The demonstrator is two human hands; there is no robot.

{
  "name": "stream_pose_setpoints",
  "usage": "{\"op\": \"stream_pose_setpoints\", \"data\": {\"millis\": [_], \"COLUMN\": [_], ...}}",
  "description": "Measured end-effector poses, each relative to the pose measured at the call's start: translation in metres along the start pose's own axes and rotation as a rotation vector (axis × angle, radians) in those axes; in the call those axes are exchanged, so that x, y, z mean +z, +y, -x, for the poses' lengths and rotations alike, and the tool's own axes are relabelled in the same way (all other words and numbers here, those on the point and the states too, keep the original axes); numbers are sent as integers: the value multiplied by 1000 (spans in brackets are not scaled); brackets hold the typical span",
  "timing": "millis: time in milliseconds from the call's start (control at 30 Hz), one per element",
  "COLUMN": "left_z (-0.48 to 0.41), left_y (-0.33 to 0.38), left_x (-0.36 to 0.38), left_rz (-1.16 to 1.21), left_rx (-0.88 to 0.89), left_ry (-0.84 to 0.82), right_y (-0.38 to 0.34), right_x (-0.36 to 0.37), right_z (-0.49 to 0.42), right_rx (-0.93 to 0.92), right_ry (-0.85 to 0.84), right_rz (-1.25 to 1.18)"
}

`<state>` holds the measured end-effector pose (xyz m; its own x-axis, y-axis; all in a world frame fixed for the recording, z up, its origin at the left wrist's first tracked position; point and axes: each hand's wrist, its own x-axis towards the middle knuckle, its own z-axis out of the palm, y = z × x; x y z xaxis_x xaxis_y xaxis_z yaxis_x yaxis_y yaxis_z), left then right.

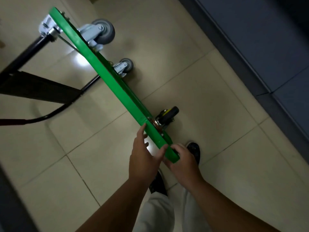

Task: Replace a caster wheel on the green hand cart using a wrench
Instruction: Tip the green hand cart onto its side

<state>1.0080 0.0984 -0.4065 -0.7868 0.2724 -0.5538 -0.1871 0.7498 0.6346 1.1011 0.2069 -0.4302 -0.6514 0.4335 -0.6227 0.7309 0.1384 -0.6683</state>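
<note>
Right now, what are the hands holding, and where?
The green cart, by its near corner: left hand pinching the rim, right hand curled round the end.

Pale beige tiled floor [200,91], grey grout lines running diagonally. Bright glare patch [80,61] on tiles, upper left of centre. Dark blue-grey panelled surface [267,39] along right side. Dark shoe [194,149] on tiles, lower centre; second dark shoe [158,183] near it, partly hidden. Pale trousers [158,211] at bottom. Dark blurred edge [10,198], lower left.
</note>
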Motion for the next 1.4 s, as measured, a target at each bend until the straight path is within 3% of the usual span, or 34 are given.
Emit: {"op": "stream_pose_setpoints", "data": {"millis": [233,467,667,1400], "left_z": [1,-13,-5,171], "left_y": [-12,-3,-1,-77], "left_x": [11,17,33,124], "left_rz": [229,367,299,86], "left_rx": [24,-17,-53,26], "left_ry": [-20,91,213,193], "right_y": [30,45,61,198], "right_x": [7,5,7,-2], "right_z": [23,22,23,185], "right_rx": [12,-72,-160,-98], "right_ry": [149,87,84,-43], "right_rz": [-120,-108,-131,-117]}}
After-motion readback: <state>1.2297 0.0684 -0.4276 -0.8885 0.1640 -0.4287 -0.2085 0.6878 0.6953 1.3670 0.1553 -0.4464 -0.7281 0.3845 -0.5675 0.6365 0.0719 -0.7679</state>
